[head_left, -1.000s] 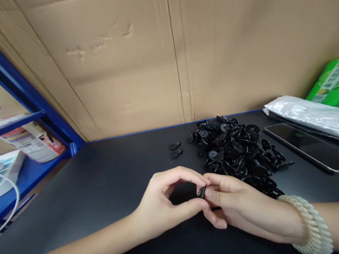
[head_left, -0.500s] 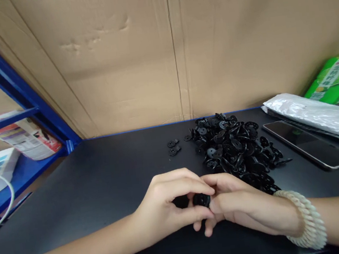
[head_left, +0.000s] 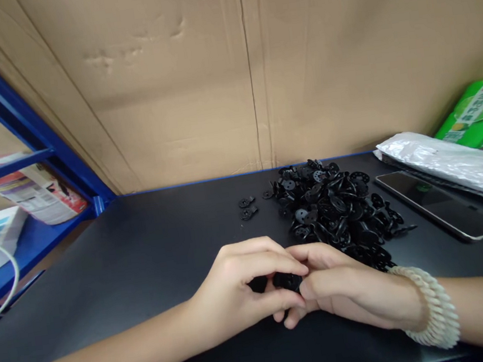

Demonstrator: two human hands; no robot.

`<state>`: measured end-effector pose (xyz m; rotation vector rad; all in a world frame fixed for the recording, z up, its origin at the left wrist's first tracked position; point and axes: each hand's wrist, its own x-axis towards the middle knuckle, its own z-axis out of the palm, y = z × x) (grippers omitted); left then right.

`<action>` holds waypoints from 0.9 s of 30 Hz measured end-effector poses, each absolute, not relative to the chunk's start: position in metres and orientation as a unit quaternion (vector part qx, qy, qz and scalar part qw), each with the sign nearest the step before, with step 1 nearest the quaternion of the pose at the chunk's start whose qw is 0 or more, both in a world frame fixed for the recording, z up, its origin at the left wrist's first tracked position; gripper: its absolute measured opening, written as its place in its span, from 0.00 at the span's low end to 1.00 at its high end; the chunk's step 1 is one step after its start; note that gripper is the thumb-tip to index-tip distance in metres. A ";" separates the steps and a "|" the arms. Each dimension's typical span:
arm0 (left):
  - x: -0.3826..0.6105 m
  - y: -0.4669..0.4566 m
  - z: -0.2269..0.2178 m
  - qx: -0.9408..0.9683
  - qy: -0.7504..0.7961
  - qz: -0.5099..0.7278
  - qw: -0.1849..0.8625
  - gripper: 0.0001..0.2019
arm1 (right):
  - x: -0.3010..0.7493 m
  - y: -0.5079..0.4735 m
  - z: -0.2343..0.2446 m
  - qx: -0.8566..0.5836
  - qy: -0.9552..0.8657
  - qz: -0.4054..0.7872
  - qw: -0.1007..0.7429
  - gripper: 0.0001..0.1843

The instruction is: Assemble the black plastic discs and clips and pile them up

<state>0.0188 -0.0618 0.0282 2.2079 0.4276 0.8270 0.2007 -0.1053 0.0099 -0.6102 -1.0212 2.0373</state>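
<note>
Between my two hands is a small round black plastic clip [head_left: 287,282], partly covered by fingers. My left hand [head_left: 252,283] pinches it from the left with thumb and forefinger. From the other side, the thumb and fingers of my right hand [head_left: 337,284] close on the same clip; a pale coiled band [head_left: 431,307] circles that wrist. Just beyond my right hand lies a heap of black plastic clips [head_left: 333,204], flat discs with holes and tabs. Two similar clips [head_left: 247,208] lie apart, left of the heap.
A phone [head_left: 440,202] lies right of the heap, beside a silvery plastic bag [head_left: 453,165] and a green package [head_left: 475,111]. At left, a blue shelf [head_left: 48,233] holds a large bottle [head_left: 36,193] and a white device with a cable. Cardboard [head_left: 177,94] stands behind the black table [head_left: 143,247].
The clip has turned slightly between my fingers, and the right hand's lower fingers have curled in a little. The heap and the two separate clips lie as before.
</note>
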 end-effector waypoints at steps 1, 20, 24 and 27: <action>0.019 -0.062 0.028 0.858 0.169 0.319 0.366 0.12 | 0.201 -0.105 0.010 -0.239 -0.399 0.799 0.381 0.10; 0.023 -0.063 0.026 0.828 0.193 0.337 0.404 0.10 | 0.199 -0.106 0.009 -0.262 -0.385 0.800 0.380 0.10; 0.025 -0.063 0.026 0.812 0.208 0.335 0.430 0.11 | 0.195 -0.106 0.009 -0.258 -0.364 0.815 0.370 0.12; 0.026 -0.062 0.024 0.805 0.236 0.329 0.434 0.10 | 0.192 -0.106 0.008 -0.242 -0.339 0.829 0.373 0.14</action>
